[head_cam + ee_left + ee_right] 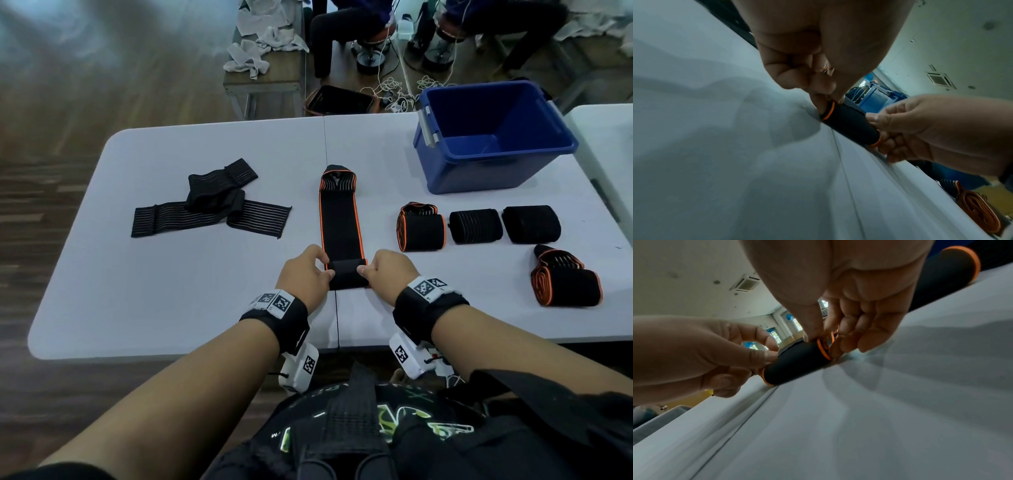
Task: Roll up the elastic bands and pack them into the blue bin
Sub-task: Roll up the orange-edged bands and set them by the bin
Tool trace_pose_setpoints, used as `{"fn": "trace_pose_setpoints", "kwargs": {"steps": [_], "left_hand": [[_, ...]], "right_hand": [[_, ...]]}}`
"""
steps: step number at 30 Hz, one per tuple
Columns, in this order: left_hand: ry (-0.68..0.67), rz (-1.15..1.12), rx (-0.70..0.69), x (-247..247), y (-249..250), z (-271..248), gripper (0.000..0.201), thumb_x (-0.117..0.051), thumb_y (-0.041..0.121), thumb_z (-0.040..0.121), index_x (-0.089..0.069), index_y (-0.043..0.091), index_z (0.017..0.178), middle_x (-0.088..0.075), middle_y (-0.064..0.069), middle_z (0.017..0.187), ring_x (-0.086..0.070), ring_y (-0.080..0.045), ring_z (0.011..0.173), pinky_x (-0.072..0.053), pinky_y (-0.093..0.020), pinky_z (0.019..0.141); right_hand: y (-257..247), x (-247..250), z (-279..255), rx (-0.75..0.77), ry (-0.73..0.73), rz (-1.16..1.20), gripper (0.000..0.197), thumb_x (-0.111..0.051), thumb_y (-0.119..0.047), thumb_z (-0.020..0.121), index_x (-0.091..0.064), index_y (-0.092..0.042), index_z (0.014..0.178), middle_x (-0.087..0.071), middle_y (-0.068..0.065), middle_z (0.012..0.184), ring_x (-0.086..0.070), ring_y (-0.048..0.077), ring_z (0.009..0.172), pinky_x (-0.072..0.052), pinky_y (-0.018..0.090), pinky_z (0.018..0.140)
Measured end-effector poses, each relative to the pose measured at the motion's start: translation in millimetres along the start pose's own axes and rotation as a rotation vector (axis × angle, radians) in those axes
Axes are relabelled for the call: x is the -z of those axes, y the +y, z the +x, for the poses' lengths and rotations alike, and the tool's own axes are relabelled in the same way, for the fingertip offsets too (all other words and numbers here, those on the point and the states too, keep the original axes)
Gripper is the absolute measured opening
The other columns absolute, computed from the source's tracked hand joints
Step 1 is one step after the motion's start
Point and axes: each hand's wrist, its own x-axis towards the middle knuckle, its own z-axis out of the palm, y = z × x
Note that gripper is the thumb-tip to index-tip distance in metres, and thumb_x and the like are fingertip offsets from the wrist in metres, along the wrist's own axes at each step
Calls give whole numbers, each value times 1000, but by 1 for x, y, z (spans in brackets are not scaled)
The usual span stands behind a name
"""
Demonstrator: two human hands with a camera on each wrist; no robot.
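Now both hands, left hand and right hand, pinch the seemingly half-rolled orange-edged band.

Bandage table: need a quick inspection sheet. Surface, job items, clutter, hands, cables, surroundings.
Surface: white folding table, centre seam.
Job's things: orange-edged band part rolled at near end; four rolled bands on table at right; unrolled black bands at left; blue bin looks empty.
Clutter: nothing seen.
Grippers: left hand and right hand each pinch one end of the roll.
Cables: white cords tangled on floor beyond table.
Surroundings: bench with grey cloths; seated people behind.
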Motion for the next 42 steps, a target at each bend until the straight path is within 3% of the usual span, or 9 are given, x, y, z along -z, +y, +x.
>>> {"fn": "trace_pose_setpoints", "kwargs": {"steps": [3, 8, 13, 17, 20, 23, 31, 35, 42], "left_hand": [[-21, 62, -43, 1, 2, 1, 8, -65, 26, 93, -58, 30, 95, -70, 1, 68, -67, -14, 67, -56, -32, 68], [-31, 160, -102, 0, 1, 0, 19, -56, 28, 99, -66, 27, 115, -72, 4, 83, -66, -15, 80, -56, -34, 80], [-96, 263, -154, -4, -7, -3, 47, -53, 16, 91, -55, 28, 136, -63, 1, 104, -62, -20, 95, -53, -35, 88], [-122, 274, -156, -3, -13, -2, 53, -62, 34, 92, -47, 33, 142, -55, 3, 103, -59, -17, 92, -53, -34, 87], [-107, 197, -114, -3, -11, 4, 45, -57, 39, 96, -50, 33, 140, -60, 1, 98, -60, -19, 89, -52, -34, 83], [-90, 130, -55, -2, -7, 9, 33, -51, 37, 100, -59, 26, 131, -62, 1, 89, -60, -20, 86, -46, -31, 76], [-100, -23, 75, 6, 1, 22, 26, -56, 34, 100, -70, 14, 93, -69, -3, 84, -64, -23, 86, -47, -31, 76], [-108, 2, 111, 6, 1, 23, 34, -57, 34, 99, -72, 7, 86, -72, -11, 86, -66, -26, 85, -52, -34, 78], [-120, 126, 174, 9, 7, 25, 30, -66, 43, 91, -76, 17, 80, -73, 0, 80, -66, -16, 80, -46, -26, 69]], "right_hand": [[4, 2, -7, 138, 91, 79, 24, -61, -27, 94, -47, -17, 110, -66, 8, 86, -64, 26, 80, -54, 39, 75], [1, 0, -9, 217, 67, -115, 22, -52, -24, 99, -60, -15, 118, -67, 10, 101, -62, 27, 93, -52, 37, 82], [8, 4, -6, 314, -15, -152, 17, -53, -31, 83, -62, -22, 96, -53, -1, 87, -56, 23, 82, -46, 31, 70], [18, 8, 2, 313, -72, -125, 47, -68, -40, 83, -60, -25, 127, -51, -1, 97, -55, 19, 89, -50, 35, 82], [20, 6, 7, 271, -51, 57, 18, -66, -38, 89, -69, -26, 102, -62, 5, 85, -61, 23, 80, -50, 35, 73], [20, 6, 12, 188, -40, 193, 26, -59, -41, 95, -69, -21, 82, -66, 4, 73, -61, 20, 69, -47, 33, 63], [11, 9, 27, 87, -55, 171, 55, -48, -48, 100, -60, -6, 67, -55, 11, 63, -52, 25, 60, -41, 32, 62], [9, 8, 29, 66, -55, 134, 59, -45, -51, 100, -61, -7, 64, -61, 11, 66, -57, 26, 62, -43, 32, 65], [6, 7, 34, 13, -71, 78, 62, -47, -56, 98, -61, -7, 63, -57, 10, 62, -55, 26, 60, -42, 32, 61]]}}
